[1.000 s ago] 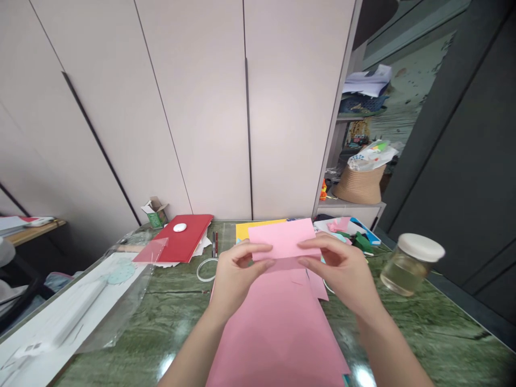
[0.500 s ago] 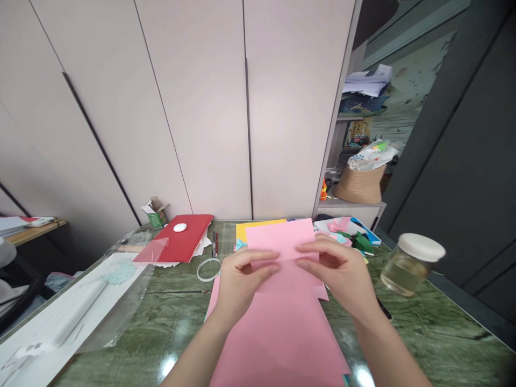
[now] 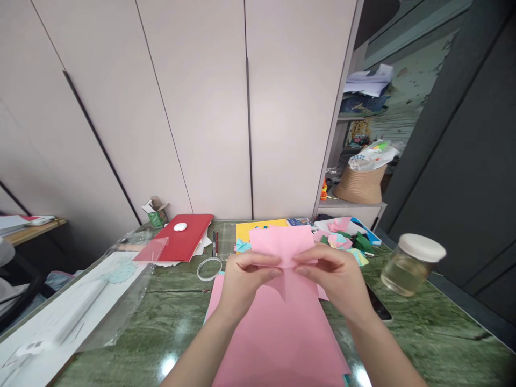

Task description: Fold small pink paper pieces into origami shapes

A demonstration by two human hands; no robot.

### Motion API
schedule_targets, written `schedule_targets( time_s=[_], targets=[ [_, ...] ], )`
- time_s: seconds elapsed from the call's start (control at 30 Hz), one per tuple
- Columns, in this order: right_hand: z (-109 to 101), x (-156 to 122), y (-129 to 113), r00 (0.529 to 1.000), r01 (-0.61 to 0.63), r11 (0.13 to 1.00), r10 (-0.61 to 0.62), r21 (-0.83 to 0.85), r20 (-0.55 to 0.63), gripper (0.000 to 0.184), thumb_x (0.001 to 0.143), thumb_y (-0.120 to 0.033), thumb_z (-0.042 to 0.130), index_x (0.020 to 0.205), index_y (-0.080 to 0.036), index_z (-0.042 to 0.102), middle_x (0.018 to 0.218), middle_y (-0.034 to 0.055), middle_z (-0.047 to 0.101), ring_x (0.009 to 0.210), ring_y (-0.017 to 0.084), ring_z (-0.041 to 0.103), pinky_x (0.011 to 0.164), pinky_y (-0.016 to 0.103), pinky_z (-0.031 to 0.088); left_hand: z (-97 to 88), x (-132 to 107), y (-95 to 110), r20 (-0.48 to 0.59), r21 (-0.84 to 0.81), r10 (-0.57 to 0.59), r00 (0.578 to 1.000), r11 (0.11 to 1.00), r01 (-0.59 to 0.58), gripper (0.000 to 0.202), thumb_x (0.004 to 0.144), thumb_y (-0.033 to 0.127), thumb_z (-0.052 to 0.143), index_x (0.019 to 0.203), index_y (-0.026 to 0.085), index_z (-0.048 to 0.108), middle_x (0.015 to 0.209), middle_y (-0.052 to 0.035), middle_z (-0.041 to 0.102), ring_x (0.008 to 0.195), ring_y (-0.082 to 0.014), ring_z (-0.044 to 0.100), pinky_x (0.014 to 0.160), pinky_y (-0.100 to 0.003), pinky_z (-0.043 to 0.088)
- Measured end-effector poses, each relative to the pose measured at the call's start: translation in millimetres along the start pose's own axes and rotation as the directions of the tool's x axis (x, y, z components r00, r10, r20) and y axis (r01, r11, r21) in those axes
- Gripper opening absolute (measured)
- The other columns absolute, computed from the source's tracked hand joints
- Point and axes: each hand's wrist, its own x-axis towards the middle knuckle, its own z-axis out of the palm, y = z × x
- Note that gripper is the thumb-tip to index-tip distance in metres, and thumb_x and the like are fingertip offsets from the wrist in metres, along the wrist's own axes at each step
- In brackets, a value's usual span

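Note:
Both my hands hold a small pink paper piece (image 3: pixel 282 244) above the green marble table (image 3: pixel 173 312). My left hand (image 3: pixel 242 282) pinches its lower left edge, fingers closed on it. My right hand (image 3: pixel 336 279) pinches the lower right edge the same way. The two pinches nearly meet in the middle, and the paper bends into a crease with a point hanging down between them. Under my hands lies a large pink paper sheet (image 3: pixel 278 338), flat on the table.
A glass jar with a white lid (image 3: pixel 411 263) stands at the right. A tape ring (image 3: pixel 209 268), a red folder (image 3: pixel 181 242), yellow paper (image 3: pixel 252 230) and coloured scraps (image 3: pixel 346 236) lie behind. Clear plastic wrap (image 3: pixel 113 290) and a white board (image 3: pixel 48 333) fill the left. A dark phone (image 3: pixel 377 309) lies by my right wrist.
My hands have drawn closer together along the small pink piece, and it has bent from a flat rectangle into a creased shape with a point hanging below.

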Motion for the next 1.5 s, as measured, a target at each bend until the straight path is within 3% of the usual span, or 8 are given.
schedule_targets(
  time_s=[0.23, 0.47, 0.87, 1.1, 1.2, 1.33, 1.5],
  targets=[
    [6, -1, 2, 1.000, 0.007, 0.998, -0.008, 0.069, 0.008, 0.022, 0.059, -0.013, 0.079, 0.071, -0.030, 0.074, 0.065, -0.0021, 0.071, 0.060, 0.014, 0.061, 0.052, 0.022, 0.047, 3.8, 0, -4, -0.011, -0.143, -0.040, 0.999, 0.989, 0.038, 0.019, 0.043, 0.013, 0.085, 0.055, 0.022, 0.074, 0.058, 0.0007, 0.071, 0.056, -0.0115, 0.062, 0.055, -0.020, 0.049],
    [12, -4, 4, 1.000, -0.013, 0.989, 0.016, 0.148, -0.019, 0.025, 0.063, -0.006, 0.073, 0.067, -0.030, 0.074, 0.064, -0.0035, 0.069, 0.061, 0.012, 0.061, 0.055, 0.021, 0.048, 6.8, -1, -7, -0.003, -0.233, -0.073, 0.997, 0.970, 0.070, 0.020, 0.041, 0.011, 0.085, 0.054, 0.021, 0.073, 0.058, 0.0005, 0.071, 0.056, -0.0108, 0.061, 0.058, -0.020, 0.048],
    [26, -7, 18, 0.991, -0.122, 0.935, 0.135, 0.334, -0.017, 0.017, 0.063, -0.011, 0.073, 0.063, -0.028, 0.072, 0.061, -0.0045, 0.066, 0.059, 0.011, 0.057, 0.055, 0.021, 0.043, 16.0, -3, -11, -0.018, -0.321, -0.079, 0.997, 0.945, 0.069, 0.021, 0.036, 0.022, 0.088, 0.049, 0.021, 0.071, 0.047, 0.0028, 0.064, 0.049, -0.0084, 0.056, 0.053, -0.020, 0.044],
    [29, -12, 16, 0.989, -0.119, 0.944, 0.140, 0.308, -0.049, 0.014, 0.064, -0.012, 0.072, 0.063, -0.026, 0.071, 0.062, -0.0033, 0.066, 0.061, 0.013, 0.058, 0.057, 0.022, 0.046, 17.8, -4, -7, -0.036, -0.316, -0.066, 0.997, 0.947, 0.052, 0.025, 0.036, 0.030, 0.089, 0.047, 0.020, 0.069, 0.047, 0.0035, 0.058, 0.050, -0.0093, 0.053, 0.054, -0.021, 0.044],
    [29, -11, 9, 0.989, -0.104, 0.959, 0.127, 0.264, -0.071, 0.014, 0.063, -0.012, 0.071, 0.063, -0.026, 0.071, 0.061, -0.0025, 0.066, 0.060, 0.014, 0.059, 0.057, 0.024, 0.047, 18.0, -5, -7, -0.021, -0.311, -0.036, 0.999, 0.950, 0.027, 0.025, 0.039, 0.032, 0.088, 0.048, 0.020, 0.067, 0.056, 0.0029, 0.059, 0.059, -0.0120, 0.055, 0.059, -0.024, 0.045],
    [28, -11, 4, 0.983, -0.083, 0.970, 0.117, 0.230, -0.141, 0.017, 0.059, -0.011, 0.073, 0.067, -0.027, 0.071, 0.065, -0.0021, 0.068, 0.061, 0.015, 0.060, 0.053, 0.023, 0.047, 17.2, -6, -10, 0.030, -0.290, 0.087, 0.996, 0.954, -0.075, 0.019, 0.052, 0.033, 0.084, 0.054, 0.023, 0.068, 0.082, -0.0001, 0.063, 0.086, -0.0190, 0.059, 0.076, -0.031, 0.047],
    [31, -15, 6, 0.982, -0.012, 0.989, 0.039, 0.149, -0.183, 0.015, 0.064, -0.012, 0.071, 0.064, -0.027, 0.071, 0.060, -0.0018, 0.064, 0.058, 0.015, 0.056, 0.056, 0.026, 0.046, 17.7, -10, -13, 0.010, -0.219, 0.148, 0.989, 0.965, -0.143, 0.017, 0.063, 0.032, 0.079, 0.056, 0.023, 0.066, 0.122, -0.0030, 0.059, 0.115, -0.0258, 0.050, 0.097, -0.042, 0.037]
  ],
)
